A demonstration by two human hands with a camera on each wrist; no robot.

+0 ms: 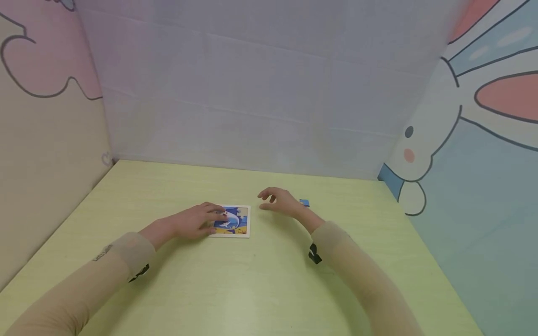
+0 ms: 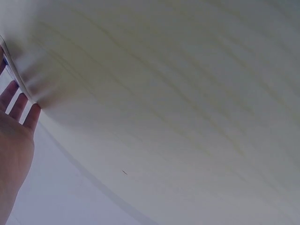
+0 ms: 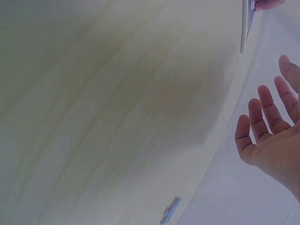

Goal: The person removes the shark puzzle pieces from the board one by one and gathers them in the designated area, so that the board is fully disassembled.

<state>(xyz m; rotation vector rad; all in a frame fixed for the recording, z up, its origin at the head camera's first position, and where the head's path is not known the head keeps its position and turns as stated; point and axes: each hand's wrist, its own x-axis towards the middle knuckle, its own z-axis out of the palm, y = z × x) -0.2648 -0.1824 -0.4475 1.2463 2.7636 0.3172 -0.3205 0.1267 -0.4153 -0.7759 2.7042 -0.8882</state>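
A jigsaw puzzle (image 1: 239,223) in a white frame lies on the table, its picture a white and blue sea animal on dark blue and yellow. My left hand (image 1: 197,221) rests on the frame's left side, fingers spread over the picture and hiding part of it. A tan patch shows at the picture's upper right. Right of the frame, my right hand (image 1: 279,201) hovers above the table with fingers loosely bent; nothing is between them in the right wrist view. Behind the right wrist lies a small blue puzzle piece (image 1: 304,202), partly covered by that wrist.
The pale yellow-green table (image 1: 235,289) reaches back to a whitish sheet wall (image 1: 252,102). Side walls stand at left and right, the right wall (image 1: 475,196) painted with a cartoon rabbit. Dark straps show at both cuffs.
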